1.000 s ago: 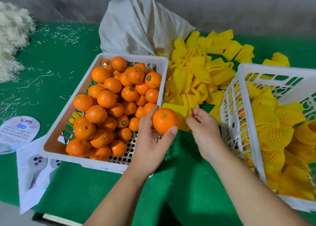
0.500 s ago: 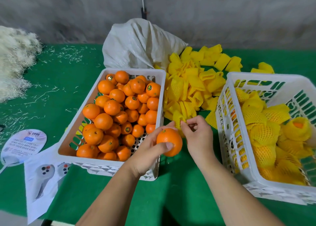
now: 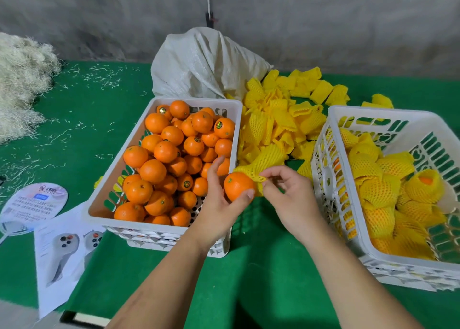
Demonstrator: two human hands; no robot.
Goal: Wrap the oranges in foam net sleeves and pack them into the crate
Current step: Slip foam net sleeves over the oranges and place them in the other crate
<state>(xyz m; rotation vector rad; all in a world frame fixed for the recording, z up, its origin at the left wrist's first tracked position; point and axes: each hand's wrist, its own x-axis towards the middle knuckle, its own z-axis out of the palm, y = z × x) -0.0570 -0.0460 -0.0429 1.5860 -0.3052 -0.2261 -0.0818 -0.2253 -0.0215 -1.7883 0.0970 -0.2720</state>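
Head view: the left hand [image 3: 219, 204] grips a bare orange [image 3: 238, 186], thumb curled under its front and fingers behind it, just in front of the near right corner of the left crate [image 3: 99, 201]. The right hand [image 3: 290, 199] pinches the open edge of a yellow foam net sleeve [image 3: 263, 163] between thumb and fingertips; that edge touches the right side of the held orange, and the rest of the sleeve stretches up and back toward the loose pile. The orange is not yet inside the sleeve.

The left crate is a white perforated plastic one, heaped with unwrapped oranges [image 3: 171, 159], several bearing small round stickers. The right crate [image 3: 368, 112], also white plastic, holds oranges already wrapped in yellow netting [image 3: 378, 189]; one near its right wall shows orange skin through the sleeve's open end. Between and behind the two crates lies a pile of empty yellow sleeves [image 3: 283, 114], spilling from a white woven sack [image 3: 204, 64] that leans toward the grey wall.

Everything rests on a green tabletop [image 3: 82, 119] scattered with pale shreds. A mound of pale shredded filler [image 3: 22, 79] sits at the far left. A round printed hand fan [image 3: 34, 204] and a printed paper sheet [image 3: 59, 259] lie near the left crate's front corner.
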